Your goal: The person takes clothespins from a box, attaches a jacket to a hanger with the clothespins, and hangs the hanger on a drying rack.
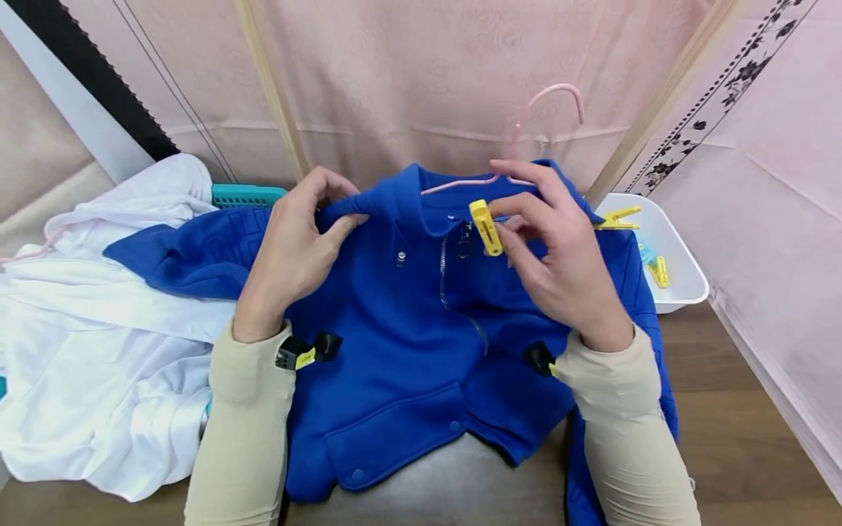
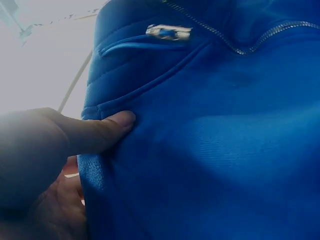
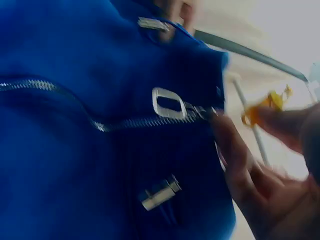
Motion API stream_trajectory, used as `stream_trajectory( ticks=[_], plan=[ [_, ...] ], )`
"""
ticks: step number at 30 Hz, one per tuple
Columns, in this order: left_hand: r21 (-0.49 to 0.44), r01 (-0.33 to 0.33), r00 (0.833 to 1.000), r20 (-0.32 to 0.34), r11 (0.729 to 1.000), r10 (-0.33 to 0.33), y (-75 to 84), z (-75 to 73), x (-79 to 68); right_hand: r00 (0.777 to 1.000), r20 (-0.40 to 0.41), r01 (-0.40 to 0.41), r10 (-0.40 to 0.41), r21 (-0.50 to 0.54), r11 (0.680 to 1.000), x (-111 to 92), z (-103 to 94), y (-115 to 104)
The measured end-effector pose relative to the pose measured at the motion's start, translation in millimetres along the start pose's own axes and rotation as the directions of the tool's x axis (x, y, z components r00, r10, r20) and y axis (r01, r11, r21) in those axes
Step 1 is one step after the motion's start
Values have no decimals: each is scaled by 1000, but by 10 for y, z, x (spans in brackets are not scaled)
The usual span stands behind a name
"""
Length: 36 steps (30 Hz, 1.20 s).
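Observation:
A blue zip jacket (image 1: 381, 351) is spread in front of me, with a pink hanger (image 1: 460, 185) inside its collar and the hook standing above. My left hand (image 1: 296, 245) pinches the jacket's shoulder on the left, thumb in front; the left wrist view shows the thumb (image 2: 112, 127) pressed on the fabric. Between thumb and fingers my right hand (image 1: 559, 248) holds a yellow clothespin (image 1: 485, 228) in front of the collar, beside the zipper pull (image 3: 169, 103). A second yellow clothespin (image 1: 618, 218) grips the jacket's right shoulder.
To the right, a white basin (image 1: 684, 263) holds a yellow clothespin (image 1: 660, 272) and something light blue. White garments (image 1: 99, 365) are heaped on the left, near a teal basket (image 1: 246, 195). Pale poles (image 1: 272, 88) and a pink curtain (image 1: 421, 80) stand behind the jacket.

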<state>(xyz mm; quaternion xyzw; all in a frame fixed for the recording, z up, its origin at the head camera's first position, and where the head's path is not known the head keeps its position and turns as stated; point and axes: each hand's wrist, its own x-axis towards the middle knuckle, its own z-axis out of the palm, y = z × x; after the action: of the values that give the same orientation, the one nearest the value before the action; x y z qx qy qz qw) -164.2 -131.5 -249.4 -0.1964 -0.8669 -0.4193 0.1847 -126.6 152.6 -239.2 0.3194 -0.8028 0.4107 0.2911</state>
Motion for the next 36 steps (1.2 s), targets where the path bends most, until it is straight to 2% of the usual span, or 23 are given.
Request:
stream_trajectory(
  ticks=[3, 5, 8, 10, 14, 17, 19, 22, 25, 28, 31, 33, 36],
  plan=[
    [-9, -8, 1000, 24, 1000, 8, 5, 8, 2, 995, -80, -65, 63, -18, 998, -1, 49, 7],
    [-14, -14, 999, 36, 1000, 14, 8, 5, 5, 989, -95, -106, 110, 45, 993, -7, 29, 19],
    [-6, -18, 998, 62, 1000, 19, 20, -12, -5, 988, -58, -133, 140, 103, 986, -7, -2, 50],
    [35, -33, 997, 77, 999, 30, 55, -28, -28, 991, -35, -125, 129, 104, 987, 4, 16, 71],
    [136, -125, 990, 88, 983, 114, 257, -59, -109, 994, -63, -89, 88, -12, 996, 23, 109, 80],
    [152, -207, 977, 85, 967, 195, 485, -46, -190, 993, -90, -78, 72, -63, 995, 26, 168, 52],
    [132, -238, 970, 74, 962, 230, 622, -1, -238, 992, -104, -78, 70, -72, 994, 25, 188, 28],
    [82, -249, 968, 59, 965, 245, 761, 149, -273, 991, -118, -75, 67, -68, 995, 16, 208, -8],
    [-14, -242, 970, 23, 970, 243, 795, 342, -260, 992, -123, -41, 33, -62, 997, 2, 224, -39],
    [-134, -265, 964, -58, 955, 260, 770, 492, -225, 991, -137, 2, -8, -46, 999, -4, 240, -54],
    [-217, -310, 949, -133, 926, 287, 759, 535, -211, 988, -151, 23, -28, -33, 999, 5, 250, -50],
    [-254, -339, 939, -153, 906, 309, 772, 518, -211, 988, -151, 13, -17, -28, 1000, 11, 247, -34],
    [-321, -356, 934, -161, 878, 320, 796, 452, -220, 987, -162, -19, 15, -22, 1000, 16, 235, 5]
  ],
)
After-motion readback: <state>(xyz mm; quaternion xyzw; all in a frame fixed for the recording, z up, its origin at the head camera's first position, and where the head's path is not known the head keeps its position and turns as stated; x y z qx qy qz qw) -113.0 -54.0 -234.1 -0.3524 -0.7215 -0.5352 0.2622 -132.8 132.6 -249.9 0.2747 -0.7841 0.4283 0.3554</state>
